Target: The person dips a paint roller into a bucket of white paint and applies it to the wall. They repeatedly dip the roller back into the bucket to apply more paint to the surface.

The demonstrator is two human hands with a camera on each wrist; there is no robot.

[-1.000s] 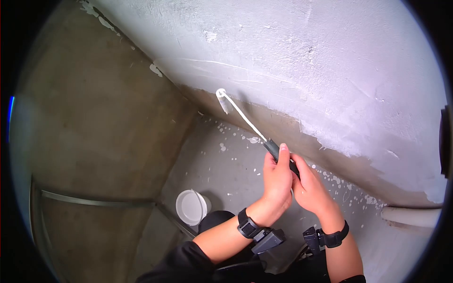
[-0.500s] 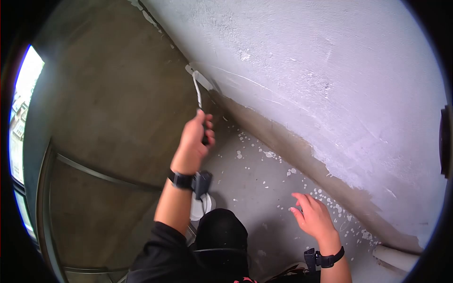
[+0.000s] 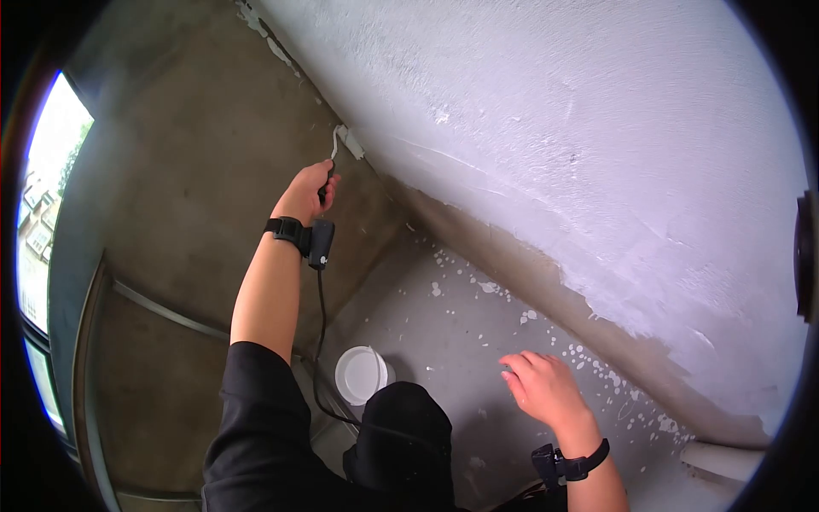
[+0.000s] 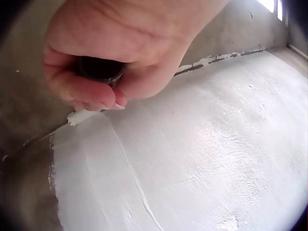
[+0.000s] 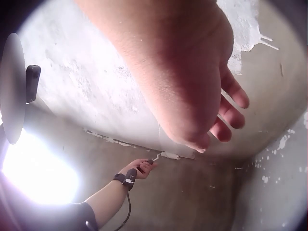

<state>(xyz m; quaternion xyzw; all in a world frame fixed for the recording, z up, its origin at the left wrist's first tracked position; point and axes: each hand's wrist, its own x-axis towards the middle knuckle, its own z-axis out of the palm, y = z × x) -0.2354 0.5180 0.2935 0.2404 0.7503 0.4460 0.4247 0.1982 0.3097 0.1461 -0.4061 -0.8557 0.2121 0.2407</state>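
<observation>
My left hand [image 3: 311, 189] grips the dark handle of a small paint roller [image 3: 351, 143], arm stretched out to the corner where the white-painted wall meets the brown wall. The roller's white sleeve lies along that corner line. In the left wrist view, the fingers of the left hand [image 4: 130, 38] wrap round the handle [image 4: 101, 68], whose butt end faces the camera; part of the sleeve [image 4: 83, 117] shows beyond them. My right hand [image 3: 546, 388] hangs over the floor with nothing in it, its fingers loosely bent in the right wrist view.
A white bucket [image 3: 340, 377] stands on the paint-spattered grey floor [image 3: 444, 350], beside a dark-clothed knee [image 3: 401, 427]. A bare strip [image 3: 512, 247] runs below the white paint [image 3: 554, 128]. A metal frame [image 3: 166, 312] is at left, a pipe [image 3: 721, 461] at lower right.
My right hand has let go of the roller and dropped back. The left hand has carried the roller from the low bare strip leftward to the wall corner, sliding slightly further left lately.
</observation>
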